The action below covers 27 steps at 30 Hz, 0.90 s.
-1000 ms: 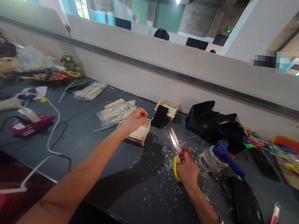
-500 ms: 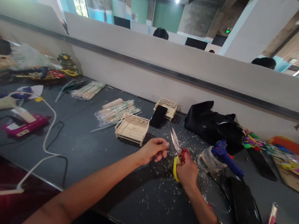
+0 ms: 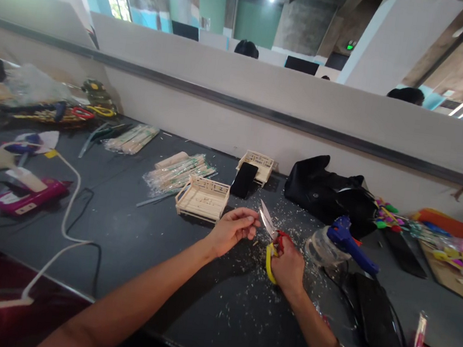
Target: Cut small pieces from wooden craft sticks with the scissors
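Observation:
My right hand (image 3: 290, 266) grips a pair of scissors (image 3: 268, 221) with red and yellow handles, blades pointing up and to the left. Close to the blade tips, my left hand (image 3: 233, 230) is closed in a pinch; whatever its fingertips hold is too small to make out. Just beyond my left hand sits a small wooden stick model (image 3: 203, 199), like a miniature bench with railings. Farther back a second wooden model (image 3: 263, 163) has a black phone (image 3: 243, 180) leaning against it. Pale cut bits lie scattered under both hands.
Bagged wooden sticks (image 3: 178, 172) lie left of the models. On the right are a black bag (image 3: 330, 191), a blue glue gun (image 3: 351, 247) by a clear container, and a dark power bank or phone (image 3: 381, 313) among cables. A magenta power strip (image 3: 30, 196) with a white cable lies left.
The scissor blades have moved slightly left, closer to my left fingertips. The whole view has shifted a little; both hands keep their grip.

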Tool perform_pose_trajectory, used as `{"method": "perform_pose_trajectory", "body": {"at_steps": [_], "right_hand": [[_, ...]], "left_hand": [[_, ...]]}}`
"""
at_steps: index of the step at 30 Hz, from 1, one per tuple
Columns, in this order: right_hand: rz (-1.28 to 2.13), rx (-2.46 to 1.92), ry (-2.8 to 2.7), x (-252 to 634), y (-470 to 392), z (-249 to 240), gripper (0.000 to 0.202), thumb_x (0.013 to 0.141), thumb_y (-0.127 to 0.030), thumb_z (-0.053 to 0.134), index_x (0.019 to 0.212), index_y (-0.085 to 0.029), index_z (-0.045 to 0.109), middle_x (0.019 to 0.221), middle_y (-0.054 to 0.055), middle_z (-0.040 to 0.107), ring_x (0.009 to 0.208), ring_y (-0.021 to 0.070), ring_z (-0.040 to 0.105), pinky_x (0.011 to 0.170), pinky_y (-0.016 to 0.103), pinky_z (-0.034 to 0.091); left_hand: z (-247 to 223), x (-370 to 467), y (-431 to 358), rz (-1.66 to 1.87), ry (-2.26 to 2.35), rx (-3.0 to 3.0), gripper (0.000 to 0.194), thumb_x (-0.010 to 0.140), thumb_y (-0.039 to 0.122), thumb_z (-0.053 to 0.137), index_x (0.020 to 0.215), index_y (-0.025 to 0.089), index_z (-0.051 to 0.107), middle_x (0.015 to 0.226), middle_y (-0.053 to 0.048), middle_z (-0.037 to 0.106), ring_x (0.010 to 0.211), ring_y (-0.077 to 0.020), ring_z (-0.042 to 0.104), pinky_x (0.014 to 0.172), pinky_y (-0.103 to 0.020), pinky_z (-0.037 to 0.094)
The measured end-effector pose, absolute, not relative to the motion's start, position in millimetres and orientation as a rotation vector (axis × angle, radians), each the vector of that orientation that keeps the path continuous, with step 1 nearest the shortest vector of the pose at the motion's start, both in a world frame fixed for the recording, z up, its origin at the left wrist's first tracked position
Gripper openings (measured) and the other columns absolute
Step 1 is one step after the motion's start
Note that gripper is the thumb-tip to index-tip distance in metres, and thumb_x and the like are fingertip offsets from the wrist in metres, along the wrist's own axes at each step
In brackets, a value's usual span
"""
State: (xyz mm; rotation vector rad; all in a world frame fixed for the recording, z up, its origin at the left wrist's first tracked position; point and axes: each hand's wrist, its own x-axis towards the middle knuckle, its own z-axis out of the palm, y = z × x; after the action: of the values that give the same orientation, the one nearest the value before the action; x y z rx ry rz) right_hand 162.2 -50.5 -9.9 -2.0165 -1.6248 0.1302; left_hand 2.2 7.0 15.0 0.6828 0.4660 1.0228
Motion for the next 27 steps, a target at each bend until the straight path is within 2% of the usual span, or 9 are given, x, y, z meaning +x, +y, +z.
{"method": "perform_pose_trajectory", "body": {"at_steps": [4, 10, 21, 27], "right_hand": [[0.157, -2.005, -1.633, 161.4, -51.2, -7.3, 0.023, 0.057, -0.006, 0.052, 0.074, -0.021, 0.058, 0.06, -0.003, 0.059, 0.053, 0.0122, 0.053, 0.052, 0.02, 0.031], [0.178, -2.011, -1.656, 161.0, -50.6, -7.8, 0.024, 0.056, -0.006, 0.052, 0.074, -0.021, 0.058, 0.06, -0.003, 0.058, 0.054, 0.0122, 0.053, 0.052, 0.02, 0.031], [0.177, -2.029, -1.703, 159.8, -51.0, -8.7, 0.025, 0.057, -0.007, 0.054, 0.077, -0.02, 0.06, 0.06, -0.002, 0.058, 0.055, 0.0127, 0.052, 0.053, 0.021, 0.029], [0.182, -2.012, -1.717, 160.5, -51.0, -10.1, 0.025, 0.057, -0.007, 0.054, 0.078, -0.02, 0.059, 0.06, -0.002, 0.059, 0.054, 0.0123, 0.051, 0.052, 0.02, 0.027]], "left_hand": [[13.1, 1.8, 8.7, 1.062, 0.488, 0.679, 0.017, 0.06, 0.016, 0.077, 0.073, 0.01, 0.069, 0.065, -0.005, 0.068, 0.048, -0.008, 0.056, 0.048, -0.02, 0.046], [12.4, -0.1, 11.6, 1.126, 0.482, 0.679, 0.033, 0.054, 0.023, 0.083, 0.079, 0.014, 0.065, 0.068, -0.004, 0.071, 0.054, -0.0122, 0.064, 0.051, -0.022, 0.051], [14.0, 2.3, 9.9, 1.16, 0.474, 0.623, 0.027, 0.048, 0.022, 0.086, 0.066, 0.013, 0.068, 0.058, 0.001, 0.066, 0.051, -0.0081, 0.059, 0.051, -0.019, 0.05], [13.0, 3.3, 9.2, 1.159, 0.503, 0.637, 0.029, 0.05, 0.023, 0.084, 0.072, 0.012, 0.07, 0.059, 0.0, 0.065, 0.05, -0.0071, 0.056, 0.05, -0.019, 0.048]]}}
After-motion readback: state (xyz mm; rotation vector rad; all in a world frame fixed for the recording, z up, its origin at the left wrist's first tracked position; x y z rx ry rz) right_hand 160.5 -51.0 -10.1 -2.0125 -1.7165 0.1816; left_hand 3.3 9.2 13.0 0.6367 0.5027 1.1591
